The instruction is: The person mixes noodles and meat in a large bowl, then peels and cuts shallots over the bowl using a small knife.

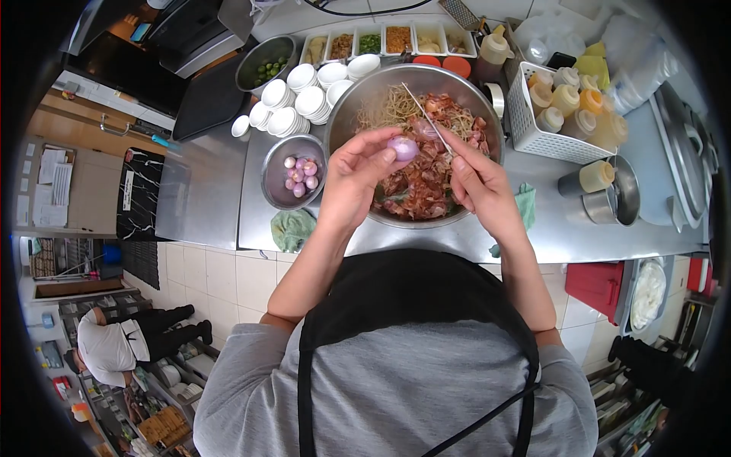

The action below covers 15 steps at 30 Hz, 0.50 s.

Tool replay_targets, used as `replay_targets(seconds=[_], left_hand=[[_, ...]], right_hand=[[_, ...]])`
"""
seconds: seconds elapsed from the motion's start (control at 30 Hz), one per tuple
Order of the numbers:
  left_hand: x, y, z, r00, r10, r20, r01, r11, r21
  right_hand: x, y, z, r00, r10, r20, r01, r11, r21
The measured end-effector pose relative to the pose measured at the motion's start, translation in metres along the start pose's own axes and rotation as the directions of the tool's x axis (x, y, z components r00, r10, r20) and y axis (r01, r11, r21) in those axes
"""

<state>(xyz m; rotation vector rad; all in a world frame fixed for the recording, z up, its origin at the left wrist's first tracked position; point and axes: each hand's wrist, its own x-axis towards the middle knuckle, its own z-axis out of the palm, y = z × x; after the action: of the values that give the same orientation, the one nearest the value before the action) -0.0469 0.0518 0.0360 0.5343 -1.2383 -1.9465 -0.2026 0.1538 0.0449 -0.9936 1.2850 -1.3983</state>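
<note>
Over a large metal bowl (338, 152) of sliced meat (415, 190) and pale strands (387, 108), my left hand (364, 164) pinches a peeled purple shallot (403, 148) between thumb and fingertips. My right hand (480, 177) is closed on a knife, whose thin blade (426, 116) points up and to the left, above the bowl's contents. The knife's handle is mostly hidden by my fingers. A smaller metal bowl (274, 193) with several shallots (302, 177) stands to the left of my left hand.
Stacked white cups (311, 103) and a bowl of green limes (268, 70) stand at the back left. Topping trays (397, 39) line the back. At right are a white basket (542, 141) of bottles and metal pots (624, 202). Green cloths (292, 230) lie near the edge. A person (114, 343) stands far left.
</note>
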Motion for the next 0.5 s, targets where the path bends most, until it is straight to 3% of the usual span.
replay_targets(seconds=[0.13, 0.2, 0.3, 0.4, 0.5], left_hand=[[0.001, 0.0, -0.002, 0.999, -0.048, 0.007, 0.049, 0.997, -0.062], [0.001, -0.004, -0.006, 1.0, 0.012, 0.012, -0.012, 0.999, -0.033], [0.001, -0.001, -0.013, 1.0, -0.016, -0.016, 0.016, 0.999, 0.034], [0.001, -0.004, -0.012, 0.999, -0.051, -0.017, 0.053, 0.995, 0.081], [0.0, -0.007, -0.008, 1.0, -0.02, 0.015, 0.019, 0.997, 0.081]], right_hand=[[0.0, 0.0, 0.003, 0.999, -0.008, -0.051, 0.006, 0.999, -0.039], [0.002, 0.003, 0.001, 0.998, -0.011, -0.068, 0.007, 0.999, -0.052], [0.004, 0.01, -0.002, 0.998, 0.008, -0.057, -0.014, 0.994, -0.108], [0.004, 0.013, 0.004, 1.0, 0.011, -0.016, -0.014, 0.991, -0.135], [0.004, 0.017, 0.011, 0.982, 0.098, 0.161, -0.106, 0.993, 0.045]])
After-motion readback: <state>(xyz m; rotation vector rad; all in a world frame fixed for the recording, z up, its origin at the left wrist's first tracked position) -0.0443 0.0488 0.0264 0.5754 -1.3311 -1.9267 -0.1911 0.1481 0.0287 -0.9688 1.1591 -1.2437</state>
